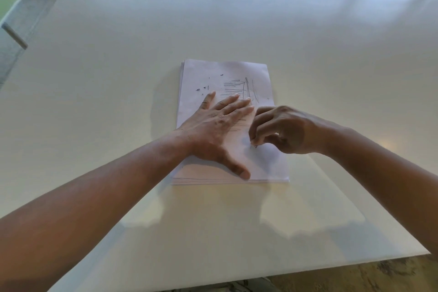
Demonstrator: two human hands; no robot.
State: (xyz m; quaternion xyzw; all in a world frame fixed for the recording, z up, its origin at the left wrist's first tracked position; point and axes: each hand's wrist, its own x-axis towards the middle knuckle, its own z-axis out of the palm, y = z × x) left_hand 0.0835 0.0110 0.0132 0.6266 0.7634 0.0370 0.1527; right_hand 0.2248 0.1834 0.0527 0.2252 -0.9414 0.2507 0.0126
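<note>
A stack of white paper [227, 73] lies in the middle of the white table [118, 78]. Its top sheet carries grey pencil scribbles and a few small dark specks. My left hand [218, 125] presses flat on the top sheet, fingers straight and spread, thumb near the stack's front edge. My right hand [282, 128] hovers low over the right side of the sheet with its fingers curled. Its fingertips pinch a tiny dark bit [254, 146] against the paper. What that bit is stays too small to tell.
The glossy table reflects window light at the back. Its front edge [331, 265] runs across the lower right, with patterned floor below. A green panel with a grey edge [14, 31] stands off the table's left side.
</note>
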